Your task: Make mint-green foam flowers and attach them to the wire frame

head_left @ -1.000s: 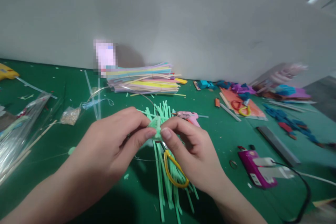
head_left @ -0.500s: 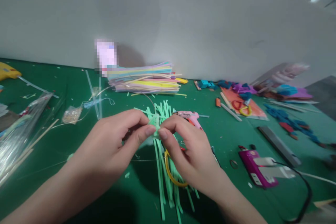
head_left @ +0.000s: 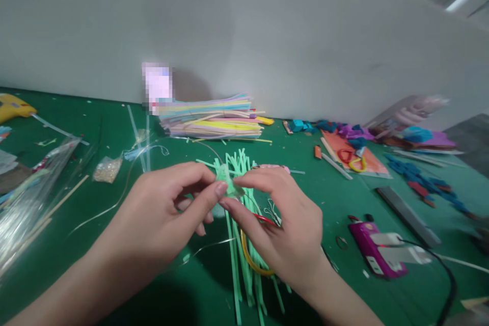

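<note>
My left hand pinches a small light green piece between thumb and forefinger. The piece looks made of pipe cleaners pressed side by side. At its right and lower edge is my right hand, thumb and forefinger apart, the thumb tip close to the left thumb. Whether its fingertips touch the piece is hard to tell. Beneath both hands lies a loose bundle of long light green pipe cleaners. Scissors with a yellow-and-red handle lie on that bundle, partly hidden by my right hand. A thin clear strand runs below my hands.
Bundles of pastel pipe cleaners lie along the wall. A pink glue gun shows behind my right hand; a yellow one lies far left. Right are a purple power strip, a grey bar and other scissors. Plastic sleeves lie left.
My right thumb and forefinger have spread from their pinch on the green piece. My left hand keeps its pinch. The clear strand at left has shifted.
</note>
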Demonstrator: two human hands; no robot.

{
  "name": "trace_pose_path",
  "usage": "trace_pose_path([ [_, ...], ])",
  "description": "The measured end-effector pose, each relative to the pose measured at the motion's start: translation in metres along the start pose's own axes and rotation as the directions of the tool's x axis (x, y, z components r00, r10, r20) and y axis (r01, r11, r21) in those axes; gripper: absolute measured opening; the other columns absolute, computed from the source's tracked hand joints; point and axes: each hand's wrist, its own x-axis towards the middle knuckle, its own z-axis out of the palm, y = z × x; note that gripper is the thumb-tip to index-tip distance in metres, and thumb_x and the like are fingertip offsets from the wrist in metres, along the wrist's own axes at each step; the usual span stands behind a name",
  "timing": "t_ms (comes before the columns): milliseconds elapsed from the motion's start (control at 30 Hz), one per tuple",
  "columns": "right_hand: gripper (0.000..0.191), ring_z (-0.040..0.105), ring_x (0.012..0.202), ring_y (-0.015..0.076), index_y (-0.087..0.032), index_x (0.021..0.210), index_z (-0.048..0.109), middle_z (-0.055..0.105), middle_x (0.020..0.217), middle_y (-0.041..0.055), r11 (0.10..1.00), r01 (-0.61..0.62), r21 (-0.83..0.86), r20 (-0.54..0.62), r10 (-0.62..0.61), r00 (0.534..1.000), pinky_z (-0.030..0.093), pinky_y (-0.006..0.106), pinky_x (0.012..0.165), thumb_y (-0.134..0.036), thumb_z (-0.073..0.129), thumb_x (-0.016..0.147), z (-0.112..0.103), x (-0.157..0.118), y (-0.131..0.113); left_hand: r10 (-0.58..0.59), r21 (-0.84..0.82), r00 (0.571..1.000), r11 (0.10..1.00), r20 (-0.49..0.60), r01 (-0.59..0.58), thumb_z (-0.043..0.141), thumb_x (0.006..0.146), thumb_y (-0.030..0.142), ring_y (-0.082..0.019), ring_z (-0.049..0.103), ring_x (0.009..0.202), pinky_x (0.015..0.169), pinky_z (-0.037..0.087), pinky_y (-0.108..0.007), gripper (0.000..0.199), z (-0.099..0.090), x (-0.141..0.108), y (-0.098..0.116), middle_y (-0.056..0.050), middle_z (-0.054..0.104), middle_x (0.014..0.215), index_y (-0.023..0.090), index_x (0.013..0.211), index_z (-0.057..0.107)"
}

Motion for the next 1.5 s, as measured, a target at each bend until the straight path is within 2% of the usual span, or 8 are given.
trace_pose_path([
  [200,0.007,0.067,0.083,0.0141,-0.016,0.09,0.07,0.076,0.084,0.0014,1.0,0.017,-0.026,-0.051,-0.018,0.999,0.051,0.03,0.088,-0.017,0.075,0.085,0.0,0.003,0.001,-0.098,-0.126,0.995,0.987,0.021,0.1,0.062,0.09,0.037,-0.008,0.062,0.047,0.046,0.048,-0.01,0.023,0.002,0.001,0.001,0.006,0.066,0.057,0.023,0.072,0.067],
  [400,0.013,0.071,0.081,0.02,-0.013,0.099,0.07,0.078,0.087,0.0061,0.917,0.237,-0.32,-0.065,-0.27,0.961,0.051,0.035,0.077,-0.013,0.073,0.086,0.005,-0.002,0.007,-0.148,-0.184,0.989,0.971,0.025,0.15,0.062,0.089,0.041,-0.008,0.061,0.045,0.046,0.049,-0.012,0.027,0.005,0.004,0.001,0.006,0.065,0.054,0.022,0.069,0.064],
  [500,0.011,0.07,0.081,0.0215,-0.011,0.098,0.068,0.077,0.085,0.0083,0.876,0.274,-0.398,-0.079,-0.33,0.941,0.05,0.036,0.075,-0.013,0.069,0.087,0.009,-0.005,0.009,-0.179,-0.242,0.983,0.953,0.044,0.184,0.063,0.087,0.041,-0.009,0.061,0.044,0.045,0.049,-0.013,0.026,0.007,0.005,0.001,0.006,0.063,0.054,0.021,0.071,0.062],
  [767,0.011,0.066,0.084,0.0217,-0.014,0.099,0.064,0.074,0.088,0.0083,0.885,0.232,-0.405,-0.108,-0.298,0.948,0.049,0.036,0.078,-0.011,0.062,0.089,0.017,-0.008,0.013,-0.222,-0.361,0.953,0.888,0.205,0.285,0.065,0.085,0.039,-0.008,0.054,0.044,0.044,0.043,-0.016,0.029,0.013,0.007,-0.001,0.007,0.059,0.056,0.02,0.07,0.049],
  [900,0.012,0.066,0.083,0.0205,-0.016,0.099,0.062,0.073,0.086,0.0071,0.929,0.19,-0.316,-0.083,-0.227,0.97,0.048,0.036,0.079,-0.009,0.061,0.09,0.016,-0.006,0.013,-0.261,-0.312,0.945,0.897,0.199,0.313,0.062,0.088,0.041,-0.008,0.051,0.041,0.041,0.04,-0.017,0.031,0.014,0.008,0.0,0.007,0.057,0.054,0.021,0.071,0.046],
  [1033,0.01,0.067,0.091,0.0203,-0.019,0.101,0.063,0.076,0.088,0.0046,0.967,0.143,-0.209,-0.026,-0.151,0.988,0.051,0.036,0.084,-0.018,0.066,0.091,0.01,-0.001,0.016,-0.237,-0.285,0.957,0.917,0.168,0.278,0.059,0.09,0.043,-0.009,0.053,0.042,0.041,0.041,-0.017,0.03,0.013,0.007,-0.005,0.006,0.058,0.055,0.021,0.073,0.047],
  [1200,0.012,0.069,0.09,0.0218,-0.02,0.092,0.067,0.077,0.087,0.004,0.953,0.168,-0.254,-0.016,-0.177,0.984,0.052,0.038,0.083,-0.021,0.075,0.084,0.001,0.005,0.019,-0.202,-0.267,0.974,0.938,0.099,0.222,0.06,0.089,0.037,-0.009,0.054,0.044,0.043,0.044,-0.017,0.025,0.01,0.007,-0.004,0.006,0.057,0.056,0.021,0.072,0.05],
  [1500,0.007,0.068,0.085,0.0188,-0.021,0.084,0.067,0.076,0.081,0.0005,0.968,0.135,-0.211,0.035,-0.13,0.991,0.049,0.034,0.076,-0.021,0.073,0.085,-0.006,0.01,0.015,-0.184,-0.223,0.977,0.953,0.106,0.204,0.061,0.087,0.033,-0.011,0.06,0.052,0.05,0.049,-0.018,0.017,0.01,0.003,-0.004,0.004,0.062,0.064,0.021,0.077,0.057],
])
